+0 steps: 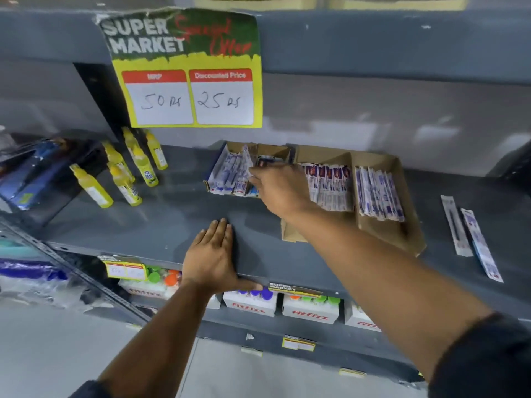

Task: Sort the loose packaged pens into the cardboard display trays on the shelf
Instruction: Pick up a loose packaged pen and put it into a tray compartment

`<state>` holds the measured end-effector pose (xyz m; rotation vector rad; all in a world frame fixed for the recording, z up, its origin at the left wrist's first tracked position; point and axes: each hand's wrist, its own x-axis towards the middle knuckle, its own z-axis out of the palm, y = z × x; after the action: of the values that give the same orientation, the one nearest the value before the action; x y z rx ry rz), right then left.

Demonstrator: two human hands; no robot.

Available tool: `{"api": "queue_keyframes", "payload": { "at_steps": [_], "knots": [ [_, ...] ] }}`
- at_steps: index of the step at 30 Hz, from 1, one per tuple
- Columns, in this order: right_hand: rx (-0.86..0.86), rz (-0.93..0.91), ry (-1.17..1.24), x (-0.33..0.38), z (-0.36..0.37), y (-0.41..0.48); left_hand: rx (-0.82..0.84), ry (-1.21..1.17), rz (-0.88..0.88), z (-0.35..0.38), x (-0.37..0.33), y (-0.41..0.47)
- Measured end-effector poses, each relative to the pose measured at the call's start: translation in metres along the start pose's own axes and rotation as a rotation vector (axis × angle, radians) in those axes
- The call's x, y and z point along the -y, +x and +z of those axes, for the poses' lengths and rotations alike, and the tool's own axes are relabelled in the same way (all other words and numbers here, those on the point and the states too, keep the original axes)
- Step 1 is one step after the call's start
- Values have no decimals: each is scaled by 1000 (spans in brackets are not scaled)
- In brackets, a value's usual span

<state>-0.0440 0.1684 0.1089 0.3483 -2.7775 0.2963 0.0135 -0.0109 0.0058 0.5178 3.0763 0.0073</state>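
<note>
Two cardboard display trays stand on the grey shelf [178,219]. The left tray [230,147] holds white and purple packaged pens [230,175]. The larger right tray [402,179] has compartments with more pen packs [379,196]. My right hand [278,188] reaches into the left tray, its fingers pinched on a pen pack among the upright ones. My left hand [214,254] lies flat on the shelf's front edge, fingers together, holding nothing. Two loose packaged pens [471,237] lie on the shelf to the right of the trays.
Several yellow bottles [132,173] stand at the left of the shelf, beside blue packaged goods [31,170]. A yellow price sign [189,73] hangs from the shelf above. White boxes with coloured caps [310,308] fill the shelf below.
</note>
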Motion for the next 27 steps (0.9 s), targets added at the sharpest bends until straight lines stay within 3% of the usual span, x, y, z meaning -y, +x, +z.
{"api": "queue_keyframes", "payload": {
  "at_steps": [2,5,8,12,19,23,27],
  "knots": [
    [62,-31,-206,13,14,19,-4,-26,9,2,3,1],
    [24,-2,-379,28,23,42,-7,-57,29,6,5,3],
    [203,-84,-355,36,44,59,-4,-87,32,6,7,3],
    [216,-34,-428,40,62,67,-20,-103,31,7,7,2],
    [381,60,-397,40,59,68,-54,-146,30,9,8,1],
    [257,72,-240,28,40,59,-29,-101,26,6,9,2],
    [-52,173,100,-28,3,20,-31,-60,19,5,9,4]
  ]
}}
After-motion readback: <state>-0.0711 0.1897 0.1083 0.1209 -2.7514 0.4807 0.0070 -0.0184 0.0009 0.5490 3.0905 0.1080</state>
